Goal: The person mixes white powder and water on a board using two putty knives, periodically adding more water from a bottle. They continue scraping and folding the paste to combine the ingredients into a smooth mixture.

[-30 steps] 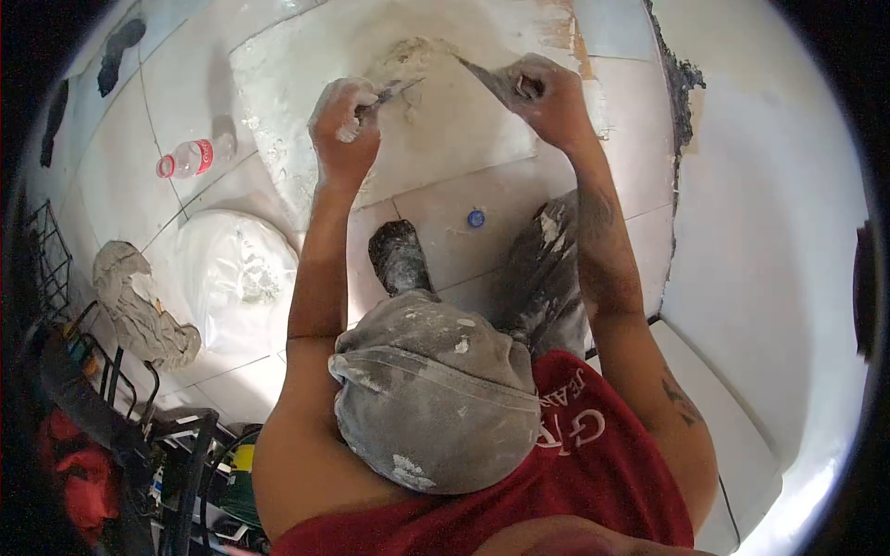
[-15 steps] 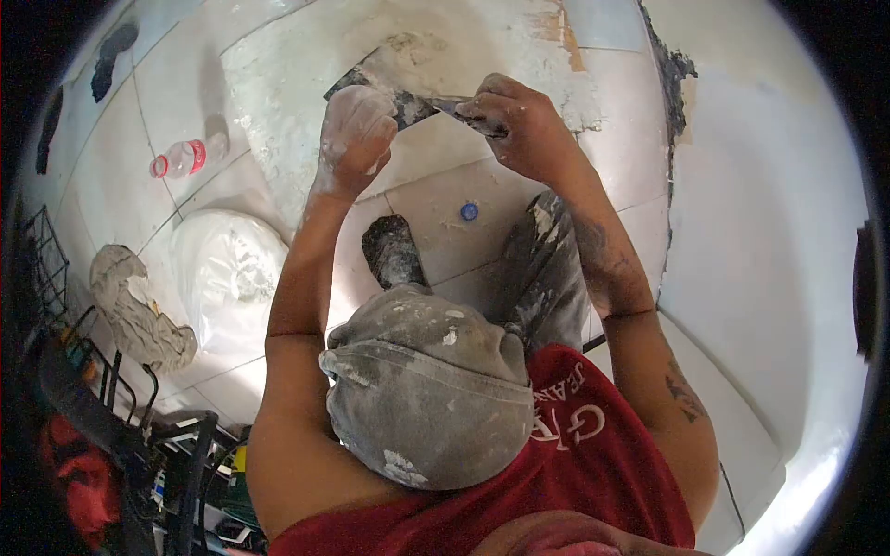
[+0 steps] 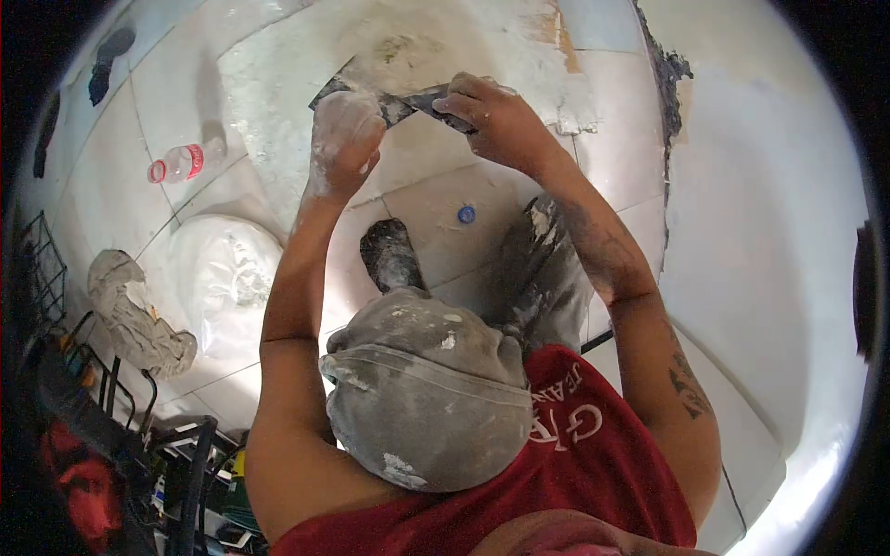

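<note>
My left hand [image 3: 345,139], coated in white powder, is closed around a dark, flat putty scraper [image 3: 397,109] whose blade is smeared with plaster. A second, narrower dark scraper [image 3: 428,97] is gripped in my right hand [image 3: 493,119]. The edges of the two blades overlap between my hands. Below them lies a pale board [image 3: 264,107] spread with whitish plaster, a wet-looking greyish patch [image 3: 408,46] on it just beyond the blades. My fingers hide both handles.
A blue bottle cap [image 3: 466,214] lies on the tiled floor near my feet. To the left are a clear bottle [image 3: 176,165], a white plastic bag [image 3: 222,278] and a crumpled grey cloth [image 3: 134,310]. A black metal rack [image 3: 190,482] stands lower left; a white wall [image 3: 742,232] rises at right.
Both hands have shifted slightly left with their scrapers. My right hand has moved a little closer to my left, and its scraper now shows more of its flat face.
</note>
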Tool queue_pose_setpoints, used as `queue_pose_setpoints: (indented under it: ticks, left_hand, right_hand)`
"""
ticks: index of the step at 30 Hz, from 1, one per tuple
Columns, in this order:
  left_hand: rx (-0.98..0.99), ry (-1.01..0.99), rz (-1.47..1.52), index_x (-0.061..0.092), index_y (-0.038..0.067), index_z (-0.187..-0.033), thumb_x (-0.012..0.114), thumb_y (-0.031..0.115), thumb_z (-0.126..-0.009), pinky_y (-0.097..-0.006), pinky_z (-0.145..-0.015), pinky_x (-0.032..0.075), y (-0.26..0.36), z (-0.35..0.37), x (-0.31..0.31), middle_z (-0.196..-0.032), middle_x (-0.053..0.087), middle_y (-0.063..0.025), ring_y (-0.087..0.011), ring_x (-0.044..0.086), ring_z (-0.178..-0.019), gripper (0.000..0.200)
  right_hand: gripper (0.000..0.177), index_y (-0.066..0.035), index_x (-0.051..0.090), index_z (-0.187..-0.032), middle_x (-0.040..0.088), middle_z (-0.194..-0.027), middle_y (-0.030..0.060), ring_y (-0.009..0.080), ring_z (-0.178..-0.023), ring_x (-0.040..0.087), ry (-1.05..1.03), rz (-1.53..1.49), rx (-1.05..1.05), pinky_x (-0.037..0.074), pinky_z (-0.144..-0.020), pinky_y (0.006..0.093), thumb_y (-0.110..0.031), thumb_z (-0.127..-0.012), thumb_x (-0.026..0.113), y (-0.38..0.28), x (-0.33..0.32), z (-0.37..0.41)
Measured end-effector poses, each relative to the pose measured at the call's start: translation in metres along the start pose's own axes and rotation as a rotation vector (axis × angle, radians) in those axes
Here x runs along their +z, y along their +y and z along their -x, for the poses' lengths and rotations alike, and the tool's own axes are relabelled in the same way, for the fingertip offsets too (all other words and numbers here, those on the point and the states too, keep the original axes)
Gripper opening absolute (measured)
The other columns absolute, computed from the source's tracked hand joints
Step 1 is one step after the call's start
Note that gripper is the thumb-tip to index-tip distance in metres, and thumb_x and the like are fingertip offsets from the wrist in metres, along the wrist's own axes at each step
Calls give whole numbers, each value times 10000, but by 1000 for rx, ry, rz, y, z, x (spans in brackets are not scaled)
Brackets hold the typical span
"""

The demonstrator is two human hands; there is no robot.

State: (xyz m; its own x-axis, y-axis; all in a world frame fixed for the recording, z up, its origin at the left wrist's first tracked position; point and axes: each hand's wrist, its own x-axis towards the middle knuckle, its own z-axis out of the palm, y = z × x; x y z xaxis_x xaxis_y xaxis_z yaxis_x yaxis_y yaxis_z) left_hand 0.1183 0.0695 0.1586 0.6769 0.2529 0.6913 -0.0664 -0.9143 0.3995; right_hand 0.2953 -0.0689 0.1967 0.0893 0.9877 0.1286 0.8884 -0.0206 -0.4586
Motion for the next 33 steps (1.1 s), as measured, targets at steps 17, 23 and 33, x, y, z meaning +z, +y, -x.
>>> queue_pose_setpoints:
  ticks: [17, 23, 33]
  left_hand:
    - [-28, 22, 100, 519, 33, -742, 577, -32, -603, -387, -712, 440, 16, 14, 17, -793, 535, -95, -272, 545, -776, 164]
    - [-876, 266, 317, 538, 21, -766, 665, 39, -726, -274, -576, 439, 6, 15, 12, -685, 566, -70, -150, 514, -597, 134]
    - [-841, -285, -182, 589, 60, -907, 665, 190, -736, -359, -626, 486, -38, -13, 27, -748, 642, -138, -294, 630, -696, 229]
  right_hand:
    - [280, -35, 626, -868, 567, -869, 104, 306, -827, 560, -18, -43, 41, 476, -733, 364, 85, -633, 532, 48, 21, -31]
    - [250, -65, 631, -887, 572, -942, 75, 279, -871, 569, -100, 115, 86, 488, -754, 364, 31, -670, 552, 48, 28, -22]
    - [300, -122, 618, -970, 557, -1031, 55, 246, -964, 555, 100, 456, -424, 496, -773, 353, -24, -693, 561, 44, 15, -48]
